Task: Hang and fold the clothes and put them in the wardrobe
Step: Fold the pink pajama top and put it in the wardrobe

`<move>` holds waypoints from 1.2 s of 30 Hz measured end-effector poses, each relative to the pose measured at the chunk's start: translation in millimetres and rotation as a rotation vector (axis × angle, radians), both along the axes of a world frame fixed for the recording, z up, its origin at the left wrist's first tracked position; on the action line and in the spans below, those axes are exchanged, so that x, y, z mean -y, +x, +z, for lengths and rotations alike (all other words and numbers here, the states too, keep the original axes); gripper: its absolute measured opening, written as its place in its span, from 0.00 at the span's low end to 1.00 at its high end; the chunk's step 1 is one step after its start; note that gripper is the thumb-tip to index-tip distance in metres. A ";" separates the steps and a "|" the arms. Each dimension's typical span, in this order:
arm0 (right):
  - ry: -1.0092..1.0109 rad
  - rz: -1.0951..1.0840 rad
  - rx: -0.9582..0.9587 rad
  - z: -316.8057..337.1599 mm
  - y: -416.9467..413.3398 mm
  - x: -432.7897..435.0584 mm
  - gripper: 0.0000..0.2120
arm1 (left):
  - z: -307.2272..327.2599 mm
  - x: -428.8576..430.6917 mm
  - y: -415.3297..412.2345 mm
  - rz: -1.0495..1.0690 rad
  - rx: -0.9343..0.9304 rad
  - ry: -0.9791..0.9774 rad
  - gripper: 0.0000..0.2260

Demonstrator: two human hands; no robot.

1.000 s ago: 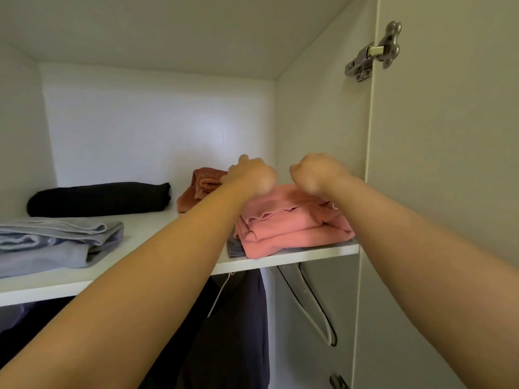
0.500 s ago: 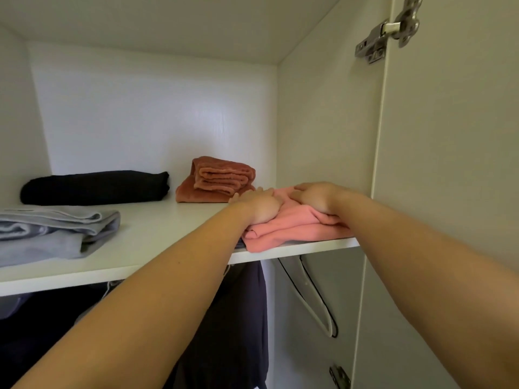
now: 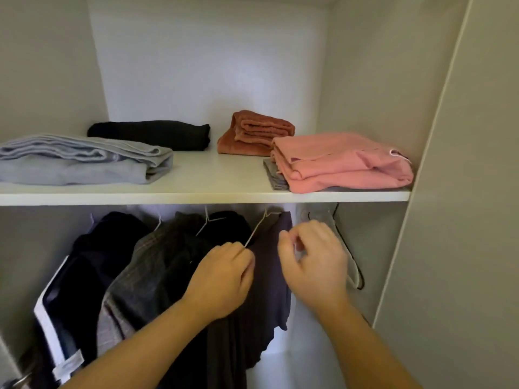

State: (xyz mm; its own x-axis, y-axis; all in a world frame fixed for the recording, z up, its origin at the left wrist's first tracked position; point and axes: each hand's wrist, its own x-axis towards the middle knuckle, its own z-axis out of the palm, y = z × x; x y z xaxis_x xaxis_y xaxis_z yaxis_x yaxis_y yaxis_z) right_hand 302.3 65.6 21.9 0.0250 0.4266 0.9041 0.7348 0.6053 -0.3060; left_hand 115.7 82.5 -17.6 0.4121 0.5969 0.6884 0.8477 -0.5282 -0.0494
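At lower centre, under the shelf (image 3: 196,197), my left hand (image 3: 222,276) pinches the hanger (image 3: 254,233) of the dark garment (image 3: 271,290), while my right hand (image 3: 314,262) curls beside it, holding I cannot tell what; a careless tug could unhook it.

One wide-angle view, worn on the head, faces straight into the open wardrobe (image 3: 210,66) from close in front. It sits just above the level of the shelf (image 3: 196,192), seeing its top, and looks down on the hanging clothes (image 3: 157,276) beneath.
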 end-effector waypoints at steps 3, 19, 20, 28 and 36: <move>-0.562 -0.015 0.074 -50.9 -40.6 -19.1 0.19 | -26.3 -15.4 -46.0 0.380 0.057 -0.124 0.07; -1.225 -0.197 0.176 -108.2 -96.4 -99.6 0.20 | -81.1 -62.1 -104.0 0.604 0.109 -0.557 0.16; -1.210 -0.217 0.162 -110.8 -92.9 -100.7 0.18 | -80.7 -64.2 -104.1 0.654 0.099 -0.501 0.17; -1.183 -0.328 0.270 -115.4 -64.0 -102.9 0.12 | -96.8 -84.6 -84.6 0.574 0.204 -0.606 0.15; -1.236 -0.437 0.382 -109.6 -29.6 -109.6 0.09 | -100.7 -97.2 -18.2 0.549 0.211 -0.679 0.15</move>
